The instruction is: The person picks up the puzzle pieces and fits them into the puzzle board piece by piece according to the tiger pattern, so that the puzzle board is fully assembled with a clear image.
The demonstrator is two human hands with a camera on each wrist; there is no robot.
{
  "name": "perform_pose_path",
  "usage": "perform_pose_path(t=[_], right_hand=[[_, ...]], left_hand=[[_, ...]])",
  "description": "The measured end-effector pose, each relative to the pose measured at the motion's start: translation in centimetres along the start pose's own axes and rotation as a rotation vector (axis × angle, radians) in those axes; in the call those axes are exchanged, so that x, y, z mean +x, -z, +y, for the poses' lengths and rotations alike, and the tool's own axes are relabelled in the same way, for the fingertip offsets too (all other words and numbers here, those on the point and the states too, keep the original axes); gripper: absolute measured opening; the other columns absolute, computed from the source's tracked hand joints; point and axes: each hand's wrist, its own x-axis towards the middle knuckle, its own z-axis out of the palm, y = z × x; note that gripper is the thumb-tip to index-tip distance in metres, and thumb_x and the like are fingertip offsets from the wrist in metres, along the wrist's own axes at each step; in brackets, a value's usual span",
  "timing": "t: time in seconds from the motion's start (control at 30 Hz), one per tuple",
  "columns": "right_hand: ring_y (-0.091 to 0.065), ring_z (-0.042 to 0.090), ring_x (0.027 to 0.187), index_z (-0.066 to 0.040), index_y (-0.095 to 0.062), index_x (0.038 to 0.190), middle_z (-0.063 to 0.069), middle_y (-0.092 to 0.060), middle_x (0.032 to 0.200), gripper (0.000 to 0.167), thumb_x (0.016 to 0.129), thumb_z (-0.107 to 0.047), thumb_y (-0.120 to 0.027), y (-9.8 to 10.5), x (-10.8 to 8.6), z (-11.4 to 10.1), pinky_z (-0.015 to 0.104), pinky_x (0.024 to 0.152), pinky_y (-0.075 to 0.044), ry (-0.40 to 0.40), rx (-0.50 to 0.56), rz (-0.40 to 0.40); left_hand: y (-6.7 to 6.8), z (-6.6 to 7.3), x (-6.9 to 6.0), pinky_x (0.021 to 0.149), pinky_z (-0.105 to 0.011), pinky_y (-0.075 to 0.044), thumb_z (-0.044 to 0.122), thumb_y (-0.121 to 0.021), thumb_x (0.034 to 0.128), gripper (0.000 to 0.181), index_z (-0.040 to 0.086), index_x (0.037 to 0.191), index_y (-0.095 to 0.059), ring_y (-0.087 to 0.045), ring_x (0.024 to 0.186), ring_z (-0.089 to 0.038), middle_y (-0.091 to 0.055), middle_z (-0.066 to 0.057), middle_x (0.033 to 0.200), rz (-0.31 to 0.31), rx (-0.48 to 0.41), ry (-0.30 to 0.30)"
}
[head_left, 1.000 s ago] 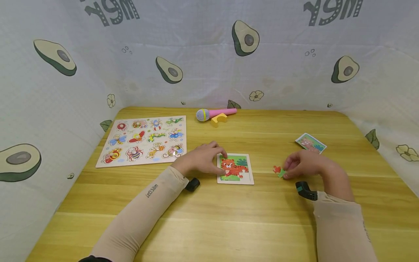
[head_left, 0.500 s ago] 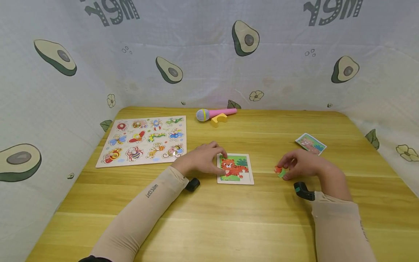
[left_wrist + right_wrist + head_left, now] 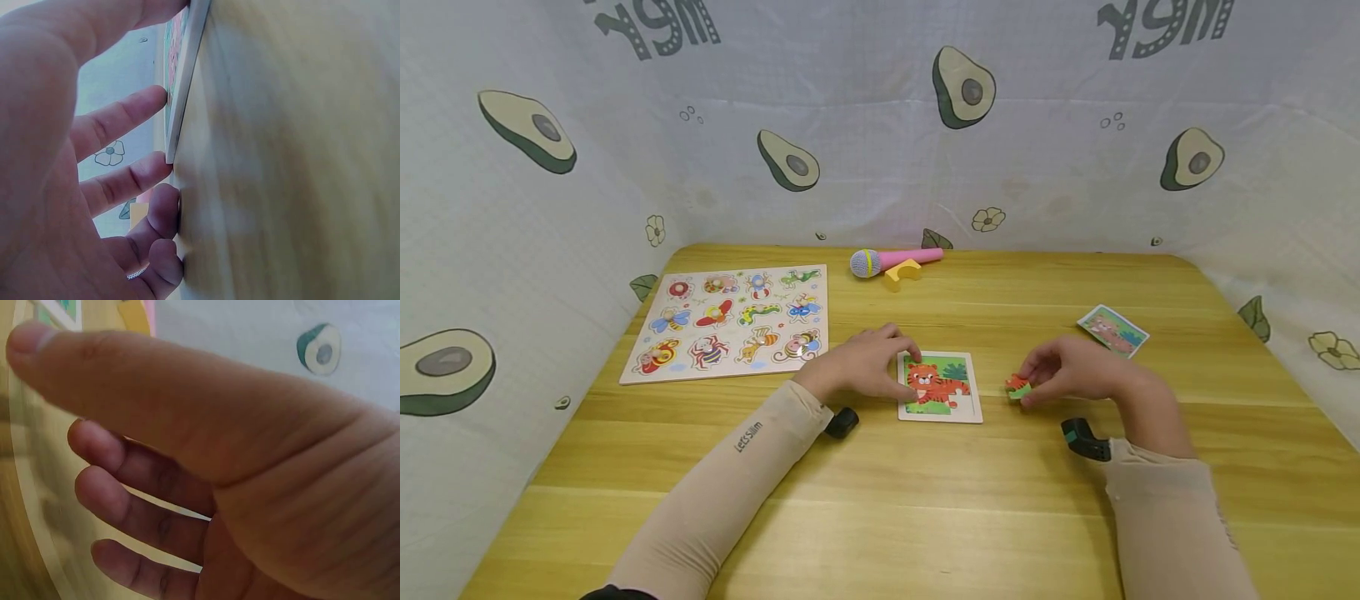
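A small square tiger jigsaw puzzle (image 3: 938,386) in a pale frame lies mid-table, with a pale gap at its lower right. My left hand (image 3: 871,367) rests at its left side. Thumb and index fingertip touch the picture, another fingertip meets the frame's edge, and the other fingers are at the table, as the left wrist view shows. To the right of the puzzle, my right hand (image 3: 1078,372) pinches an orange-and-green puzzle piece (image 3: 1018,388) between thumb and fingers. In the right wrist view my thumb (image 3: 112,381) hides the piece.
An insect peg puzzle board (image 3: 730,323) lies at the left. Towards the back are a pink toy microphone (image 3: 898,260) and a yellow arch block (image 3: 902,273). A picture card (image 3: 1112,330) lies beyond my right hand. A patterned cloth (image 3: 880,125) surrounds the table's back and sides.
My right hand has moved left towards the tiger puzzle with the puzzle piece, whose angle has turned somewhat. My left hand and the tiger puzzle stay in place.
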Motion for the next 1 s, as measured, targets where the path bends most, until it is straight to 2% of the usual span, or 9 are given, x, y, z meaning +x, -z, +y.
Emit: perform_pose_path(t=[0.37,0.63,1.0], right_hand=[[-0.058,0.019,0.078,-0.009,-0.070,0.093,0.000,-0.064,0.083,0.034,0.074,-0.026,-0.092,-2.5,2.6,-3.3,0.032,0.070,-0.050,0.066,-0.063,-0.064],[-0.057,0.018,0.077,-0.008,-0.070,0.093,0.000,-0.064,0.084,0.033,0.075,-0.027,-0.091,-4.1,3.8,-4.1,0.030,0.071,-0.050,0.137,-0.063,-0.088],[-0.054,0.018,0.077,-0.007,-0.068,0.092,0.002,-0.061,0.083,0.034,0.076,-0.026,-0.091,-4.4,3.9,-4.5,0.031,0.070,-0.048,0.118,-0.064,-0.079]], left_hand=[[0.1,0.1,-0.1,0.101,-0.038,-0.038,0.049,-0.077,0.0849,0.050,0.027,0.127,-0.061,-0.047,0.114,-0.022,-0.048,0.002,0.129,-0.001,0.001,0.001],[0.0,0.0,0.1,0.102,-0.038,-0.038,0.050,-0.076,0.0850,0.051,0.027,0.127,-0.060,-0.048,0.115,-0.022,-0.048,0.002,0.129,-0.006,0.016,0.001],[0.1,0.0,0.1,0.101,-0.038,-0.038,0.050,-0.076,0.0854,0.050,0.027,0.127,-0.060,-0.048,0.115,-0.021,-0.047,0.002,0.129,-0.009,0.017,0.003]])
